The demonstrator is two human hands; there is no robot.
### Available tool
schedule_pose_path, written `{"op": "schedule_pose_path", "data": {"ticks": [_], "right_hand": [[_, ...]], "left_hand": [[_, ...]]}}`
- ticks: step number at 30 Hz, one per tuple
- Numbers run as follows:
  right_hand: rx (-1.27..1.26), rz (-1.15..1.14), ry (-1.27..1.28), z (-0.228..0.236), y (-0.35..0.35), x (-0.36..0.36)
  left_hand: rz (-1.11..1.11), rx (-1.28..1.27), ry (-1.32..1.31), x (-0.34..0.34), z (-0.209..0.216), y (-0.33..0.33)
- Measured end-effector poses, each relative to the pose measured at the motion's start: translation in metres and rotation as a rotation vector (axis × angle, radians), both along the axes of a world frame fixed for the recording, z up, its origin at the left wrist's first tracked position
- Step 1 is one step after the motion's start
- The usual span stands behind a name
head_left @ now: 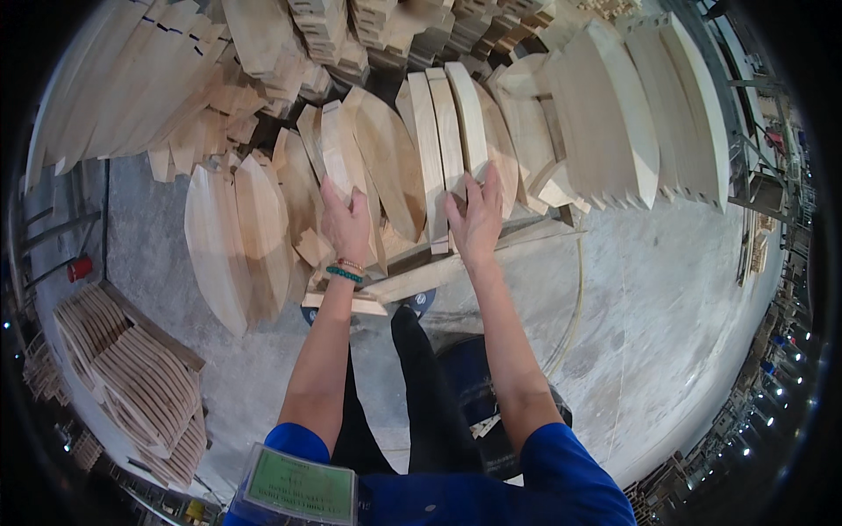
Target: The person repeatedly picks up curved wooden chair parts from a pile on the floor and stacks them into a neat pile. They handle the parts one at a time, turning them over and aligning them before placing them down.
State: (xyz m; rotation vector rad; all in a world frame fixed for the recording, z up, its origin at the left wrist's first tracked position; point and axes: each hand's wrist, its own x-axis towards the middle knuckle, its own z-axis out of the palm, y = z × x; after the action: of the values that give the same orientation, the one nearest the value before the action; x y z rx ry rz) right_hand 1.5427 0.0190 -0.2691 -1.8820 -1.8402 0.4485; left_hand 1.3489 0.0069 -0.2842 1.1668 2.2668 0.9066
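My left hand (345, 221), a beaded bracelet at its wrist, is closed round the near end of a pale wooden piece (334, 131). A wide curved wooden panel (386, 149) leans just right of that piece. My right hand (478, 217) has its thumb and fingers about the near end of a curved wooden slat (467, 114). Two more narrow slats, one of them a light slat (427, 158), stand on edge to its left, close to my thumb. My fingers partly hide where each hand meets the wood.
A wooden bar (421, 279) lies low before my feet. Pointed panels (237, 237) stand at left, and large panels (605, 114) at right. Stacked wood blocks (333, 35) fill the back. Curved wooden parts (140, 377) are piled on the floor at lower left. A dark container (469, 377) is beside my legs.
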Motion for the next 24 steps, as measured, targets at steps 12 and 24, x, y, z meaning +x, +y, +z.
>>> {"op": "schedule_pose_path", "data": {"ticks": [12, 24], "right_hand": [[-0.067, -0.086, -0.150, 0.004, 0.017, -0.019], [-0.105, -0.132, -0.053, -0.002, 0.027, -0.004]], "left_hand": [[-0.003, 0.030, 0.017, -0.001, -0.002, 0.001], [-0.042, 0.079, -0.126, -0.016, -0.003, -0.005]]}}
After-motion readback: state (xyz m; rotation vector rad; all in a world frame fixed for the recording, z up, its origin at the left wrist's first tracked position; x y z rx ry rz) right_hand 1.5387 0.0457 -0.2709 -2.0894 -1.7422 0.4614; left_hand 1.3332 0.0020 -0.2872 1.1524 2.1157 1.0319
